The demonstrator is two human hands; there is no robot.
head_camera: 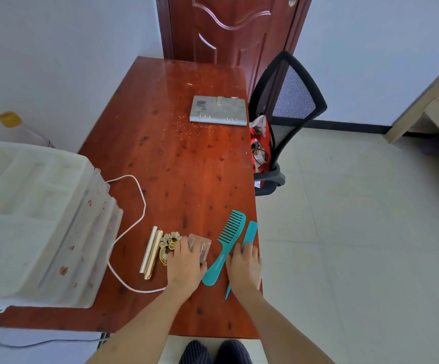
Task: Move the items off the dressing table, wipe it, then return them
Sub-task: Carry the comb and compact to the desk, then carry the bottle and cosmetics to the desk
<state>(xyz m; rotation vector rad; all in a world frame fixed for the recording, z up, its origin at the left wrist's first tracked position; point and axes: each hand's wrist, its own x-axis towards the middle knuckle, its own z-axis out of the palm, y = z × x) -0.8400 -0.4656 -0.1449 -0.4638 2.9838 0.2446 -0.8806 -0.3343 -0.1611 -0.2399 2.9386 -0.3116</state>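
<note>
Seemingly for gathering or straightening, the items are bunched at the near surface (176,158) edge. The left hand (185,267) is laid flat, fingers straight, on the case (202,246); the right hand (244,267) is rested, fingers extended, over the thin comb (250,231), beside the wide comb (227,241).

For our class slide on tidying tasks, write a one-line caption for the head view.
Left hand rests on a clear case, right hand on a tail comb, beside a wide-tooth comb.
</note>
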